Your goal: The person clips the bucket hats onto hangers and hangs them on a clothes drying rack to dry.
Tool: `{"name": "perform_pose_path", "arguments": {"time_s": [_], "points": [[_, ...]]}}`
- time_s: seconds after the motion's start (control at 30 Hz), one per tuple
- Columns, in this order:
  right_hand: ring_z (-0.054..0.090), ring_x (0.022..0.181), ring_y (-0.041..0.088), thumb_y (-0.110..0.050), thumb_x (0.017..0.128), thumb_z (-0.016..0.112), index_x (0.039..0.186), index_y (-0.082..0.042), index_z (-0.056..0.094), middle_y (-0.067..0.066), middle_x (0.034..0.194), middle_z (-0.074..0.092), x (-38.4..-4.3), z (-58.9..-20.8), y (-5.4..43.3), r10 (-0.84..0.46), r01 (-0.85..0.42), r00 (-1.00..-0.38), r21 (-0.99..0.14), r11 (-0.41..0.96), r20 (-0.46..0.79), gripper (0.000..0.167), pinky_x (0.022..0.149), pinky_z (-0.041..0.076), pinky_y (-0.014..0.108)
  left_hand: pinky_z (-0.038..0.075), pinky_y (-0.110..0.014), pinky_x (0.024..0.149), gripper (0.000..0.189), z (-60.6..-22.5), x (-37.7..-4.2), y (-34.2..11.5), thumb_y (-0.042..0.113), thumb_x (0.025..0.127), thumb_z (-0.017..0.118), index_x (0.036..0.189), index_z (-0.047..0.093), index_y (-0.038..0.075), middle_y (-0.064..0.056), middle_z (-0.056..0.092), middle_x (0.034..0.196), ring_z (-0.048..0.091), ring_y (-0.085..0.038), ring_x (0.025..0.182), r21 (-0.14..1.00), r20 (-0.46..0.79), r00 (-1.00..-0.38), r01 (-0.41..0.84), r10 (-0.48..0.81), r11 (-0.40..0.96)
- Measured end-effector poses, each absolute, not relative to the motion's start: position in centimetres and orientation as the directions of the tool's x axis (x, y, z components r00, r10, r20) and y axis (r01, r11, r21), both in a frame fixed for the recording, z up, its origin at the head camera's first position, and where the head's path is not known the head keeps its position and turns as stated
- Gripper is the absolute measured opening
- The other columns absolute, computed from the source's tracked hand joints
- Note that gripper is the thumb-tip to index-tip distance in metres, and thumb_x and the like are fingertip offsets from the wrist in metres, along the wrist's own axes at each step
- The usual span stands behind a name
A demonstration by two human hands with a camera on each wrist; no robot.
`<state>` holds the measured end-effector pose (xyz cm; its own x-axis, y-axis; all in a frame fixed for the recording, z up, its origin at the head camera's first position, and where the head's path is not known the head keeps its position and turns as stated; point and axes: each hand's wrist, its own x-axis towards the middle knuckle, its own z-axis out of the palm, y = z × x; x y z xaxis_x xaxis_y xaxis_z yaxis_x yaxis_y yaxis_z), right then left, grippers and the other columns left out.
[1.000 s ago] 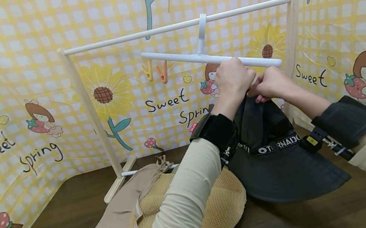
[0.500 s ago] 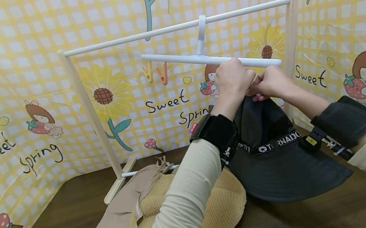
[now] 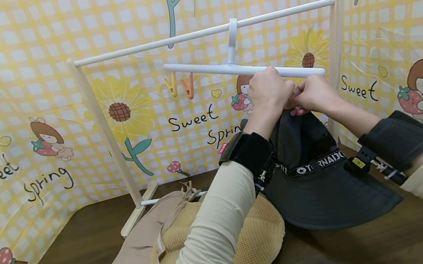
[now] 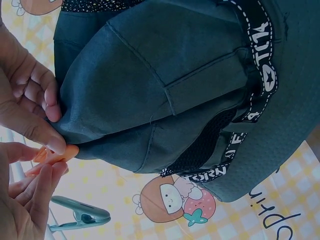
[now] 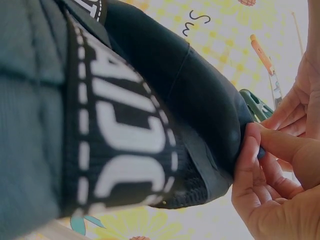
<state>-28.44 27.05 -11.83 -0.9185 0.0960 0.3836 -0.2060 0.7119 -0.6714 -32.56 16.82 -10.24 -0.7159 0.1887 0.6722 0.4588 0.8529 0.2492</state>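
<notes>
A dark bucket hat (image 3: 306,138) with a black-and-white lettered band hangs crown up beneath the white hanger (image 3: 212,68). My right hand (image 3: 314,94) pinches the fabric at the top of its crown. Just left of it, my left hand (image 3: 270,88) holds an orange clothespin (image 4: 54,156) between thumb and fingers. The clothespin's tip meets the gathered crown; whether it grips the fabric I cannot tell. A green clothespin (image 4: 82,212) hangs beside my left hand, seen in both wrist views but hidden in the head view.
The hanger hooks over the rail (image 3: 147,46) of a wooden stand. Yellow (image 3: 171,85) and orange (image 3: 188,86) clothespins hang at its left. A pink-beige hat (image 3: 131,254) and a straw hat (image 3: 258,235) lie on the brown table (image 3: 65,257), partly under my left arm.
The dark hat and my right hand have risen slightly toward the hanger, and the brim has shifted a little. My left hand stays nearly in place.
</notes>
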Motion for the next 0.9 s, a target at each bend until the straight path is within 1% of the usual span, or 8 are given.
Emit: {"name": "perform_pose_path", "arguments": {"time_s": [0.23, 0.43, 0.67, 0.9], "points": [[0.059, 0.046, 0.002, -0.019, 0.085, 0.062, 0.08, 0.006, 0.071, -0.011, 0.047, 0.06, -28.49, -11.81, 27.05, 0.082, -0.231, -0.914, -0.675, 0.701, 0.398, 0.027, 0.05, 0.05, 0.017, 0.028, -0.021, 0.041, 0.016, -10.28, -32.57, 16.85, 0.026, 0.084, 0.058, 0.072, 0.062, 0.016, 0.006, 0.036, 0.052, 0.045, -0.01, 0.05, 0.256, 0.675, -0.714, 0.462, 0.185, 0.849], [0.059, 0.045, 0.0, -0.016, 0.087, 0.058, 0.089, 0.012, 0.07, -0.012, 0.048, 0.06, -28.57, -11.79, 27.13, 0.08, -0.24, -0.91, -0.674, 0.699, 0.407, 0.03, 0.05, 0.051, 0.017, 0.029, -0.021, 0.041, 0.016, -10.25, -32.48, 16.9, 0.028, 0.084, 0.058, 0.074, 0.063, 0.016, 0.006, 0.038, 0.054, 0.048, -0.011, 0.051, 0.25, 0.671, -0.717, 0.457, 0.188, 0.854], [0.059, 0.046, 0.0, -0.019, 0.087, 0.059, 0.089, 0.01, 0.07, -0.012, 0.048, 0.061, -28.67, -11.83, 27.22, 0.076, -0.24, -0.908, -0.66, 0.712, 0.412, 0.031, 0.051, 0.051, 0.018, 0.029, -0.02, 0.042, 0.018, -10.39, -32.55, 16.9, 0.029, 0.084, 0.059, 0.073, 0.063, 0.016, 0.006, 0.038, 0.053, 0.048, -0.011, 0.051, 0.246, 0.676, -0.712, 0.463, 0.191, 0.852], [0.06, 0.046, 0.0, -0.018, 0.087, 0.059, 0.092, 0.011, 0.07, -0.012, 0.048, 0.061, -28.64, -11.88, 27.16, 0.085, -0.236, -0.91, -0.676, 0.698, 0.406, 0.031, 0.051, 0.051, 0.018, 0.03, -0.02, 0.042, 0.019, -10.42, -32.62, 16.87, 0.031, 0.085, 0.058, 0.073, 0.063, 0.016, 0.006, 0.039, 0.054, 0.049, -0.01, 0.052, 0.232, 0.681, -0.706, 0.46, 0.194, 0.857]]}}
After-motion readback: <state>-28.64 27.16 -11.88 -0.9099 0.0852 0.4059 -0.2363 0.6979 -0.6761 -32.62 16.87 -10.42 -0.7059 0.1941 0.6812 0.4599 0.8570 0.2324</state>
